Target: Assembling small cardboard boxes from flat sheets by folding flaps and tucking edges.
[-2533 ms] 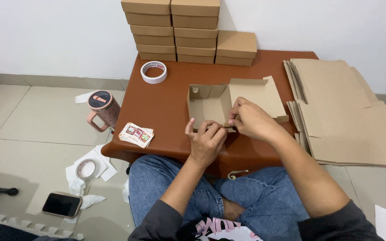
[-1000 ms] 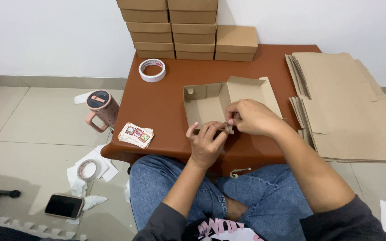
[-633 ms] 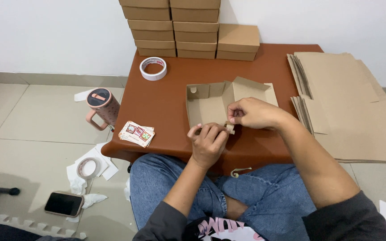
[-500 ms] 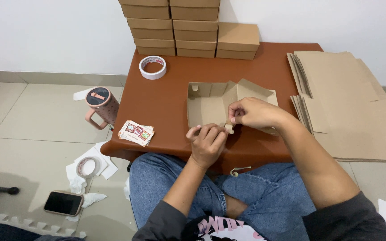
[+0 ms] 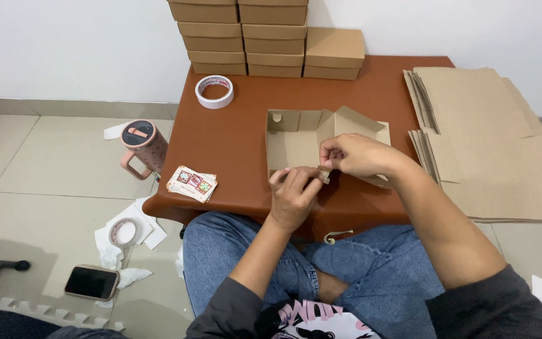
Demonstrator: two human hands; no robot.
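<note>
The left hand [image 5: 294, 196] rests on the near wall of a half-folded brown cardboard box [image 5: 296, 143], its fingers curled over the edge and pressing the card down, while the right hand [image 5: 354, 155] comes in from the other side and pinches a small flap at the same near edge between thumb and fingertips; the two hands almost touch there. The box sits open-topped near the front of a low reddish-brown worktop [image 5: 239, 129], with its right-hand panel raised at a slant behind the right hand. Just left of the box, close to the worktop's front corner, lies a small pile of printed cards [image 5: 192, 183]. Farther back on the left is a roll of white tape [image 5: 214, 91], and along the back edge against the wall stand stacks of finished brown boxes [image 5: 246, 37], with one lower stack [image 5: 335, 53] to their right. On the floor to the right lies a heap of flat cardboard sheets [image 5: 497, 138]. On the floor to the left are a pink mug with a dark lid [image 5: 143, 145], a second tape roll [image 5: 124, 231] on scraps of white paper, and a phone [image 5: 91, 282] lying face up.
</note>
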